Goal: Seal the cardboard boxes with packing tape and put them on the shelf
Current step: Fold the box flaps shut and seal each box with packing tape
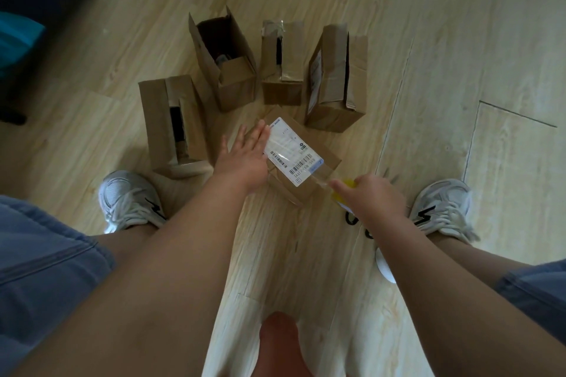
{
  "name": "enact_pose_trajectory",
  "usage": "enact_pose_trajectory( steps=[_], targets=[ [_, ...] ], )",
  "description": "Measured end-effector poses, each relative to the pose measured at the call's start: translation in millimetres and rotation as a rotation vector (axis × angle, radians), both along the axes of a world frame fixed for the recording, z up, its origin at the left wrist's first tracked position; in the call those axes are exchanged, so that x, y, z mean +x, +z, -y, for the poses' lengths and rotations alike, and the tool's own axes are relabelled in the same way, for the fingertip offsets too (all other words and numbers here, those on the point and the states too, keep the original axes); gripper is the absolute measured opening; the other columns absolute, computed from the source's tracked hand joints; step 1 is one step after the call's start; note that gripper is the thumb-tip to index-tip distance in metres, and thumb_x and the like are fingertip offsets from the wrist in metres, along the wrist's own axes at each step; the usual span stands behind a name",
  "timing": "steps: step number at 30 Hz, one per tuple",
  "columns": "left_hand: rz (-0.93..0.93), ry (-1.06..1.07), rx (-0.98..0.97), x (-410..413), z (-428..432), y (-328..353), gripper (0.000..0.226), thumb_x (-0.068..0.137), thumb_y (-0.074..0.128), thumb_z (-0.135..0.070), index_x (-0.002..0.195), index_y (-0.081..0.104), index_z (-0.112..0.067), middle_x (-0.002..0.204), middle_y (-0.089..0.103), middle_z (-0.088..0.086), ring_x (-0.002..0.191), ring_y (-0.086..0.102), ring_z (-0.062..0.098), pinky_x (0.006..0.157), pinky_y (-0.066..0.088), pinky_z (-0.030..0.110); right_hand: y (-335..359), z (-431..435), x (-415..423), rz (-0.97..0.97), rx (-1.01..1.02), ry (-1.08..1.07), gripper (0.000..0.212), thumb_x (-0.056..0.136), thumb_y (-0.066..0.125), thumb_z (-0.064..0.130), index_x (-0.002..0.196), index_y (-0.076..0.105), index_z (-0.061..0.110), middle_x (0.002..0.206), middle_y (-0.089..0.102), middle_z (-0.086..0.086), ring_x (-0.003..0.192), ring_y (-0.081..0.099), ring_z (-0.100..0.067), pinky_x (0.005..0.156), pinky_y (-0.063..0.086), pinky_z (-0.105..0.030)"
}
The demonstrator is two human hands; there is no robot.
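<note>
Cardboard box (301, 159) lies under the flat, straight-fingered left grip (245, 156); right grip (373, 196) clasps yellow packing tape (349, 184).

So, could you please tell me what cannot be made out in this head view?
Tape roll: the right hand covers it; only a yellow edge shows.
Label text on the box under the left hand: too small, blurred.
Shelf: outside the frame.
Open box contents: too dark.

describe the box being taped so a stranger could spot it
On the wood floor, look between the two white shoes. The box there is pressed by the left hand while the right hand holds tape to it. Unlike the four boxes behind, it has a white barcode label on top.
</note>
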State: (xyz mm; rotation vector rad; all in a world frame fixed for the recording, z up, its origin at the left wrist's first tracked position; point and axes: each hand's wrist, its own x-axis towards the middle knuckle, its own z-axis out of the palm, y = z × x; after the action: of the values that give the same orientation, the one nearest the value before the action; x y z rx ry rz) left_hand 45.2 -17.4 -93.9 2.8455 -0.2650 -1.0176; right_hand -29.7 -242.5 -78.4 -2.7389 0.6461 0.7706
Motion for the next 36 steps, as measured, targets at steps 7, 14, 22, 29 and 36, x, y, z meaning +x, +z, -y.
enact_pose_trajectory(
  steps=[7,14,22,29,36],
  targets=[
    [0.216,-0.064,0.071,-12.8,11.8,0.9,0.066,0.105,0.023,-0.029,0.156,-0.016,-0.013,0.164,-0.021,0.003,0.151,-0.020,0.020,0.122,-0.013,0.043,-6.1,3.0,2.4,-0.038,-0.002,-0.011,0.061,0.090,0.046,0.073,0.072,0.057,0.016,0.068,0.057,0.001,0.061,0.055,-0.015,0.052,0.036,-0.025],
    [0.112,-0.071,-0.116,-47.0,27.1,-10.6,0.058,0.108,0.012,-0.030,0.154,-0.019,-0.013,0.162,-0.028,0.003,0.148,-0.028,0.016,0.121,-0.016,0.034,-6.1,0.7,-4.4,-0.036,0.021,-0.020,0.063,0.089,0.047,0.075,0.068,0.053,0.016,0.064,0.054,0.001,0.056,0.052,-0.014,0.049,0.034,-0.025],
    [0.145,-0.153,-0.035,-41.1,30.1,7.2,0.062,0.106,0.019,-0.025,0.155,-0.017,-0.012,0.163,-0.024,0.005,0.151,-0.021,0.019,0.122,-0.012,0.035,-6.7,-2.6,-7.9,-0.040,0.039,-0.033,0.061,0.090,0.046,0.074,0.078,0.060,0.016,0.069,0.059,0.000,0.062,0.059,-0.016,0.051,0.040,-0.026],
    [0.025,-0.137,-0.181,-68.9,43.7,7.5,0.065,0.104,0.026,-0.026,0.158,-0.010,-0.023,0.164,-0.020,-0.004,0.150,-0.022,0.014,0.118,-0.016,0.031,-5.2,-0.4,-5.7,-0.060,0.029,-0.032,0.060,0.090,0.047,0.073,0.079,0.059,0.015,0.072,0.061,-0.001,0.065,0.060,-0.017,0.051,0.040,-0.027],
    [0.054,-0.165,-0.167,-67.6,57.4,20.4,0.079,0.098,0.043,-0.014,0.159,-0.006,-0.016,0.166,-0.016,-0.001,0.152,-0.014,0.020,0.123,-0.003,0.038,-7.1,1.9,-1.6,-0.104,0.033,-0.045,0.059,0.091,0.048,0.072,0.080,0.059,0.015,0.074,0.061,-0.001,0.069,0.061,-0.018,0.053,0.040,-0.027]
  ],
)
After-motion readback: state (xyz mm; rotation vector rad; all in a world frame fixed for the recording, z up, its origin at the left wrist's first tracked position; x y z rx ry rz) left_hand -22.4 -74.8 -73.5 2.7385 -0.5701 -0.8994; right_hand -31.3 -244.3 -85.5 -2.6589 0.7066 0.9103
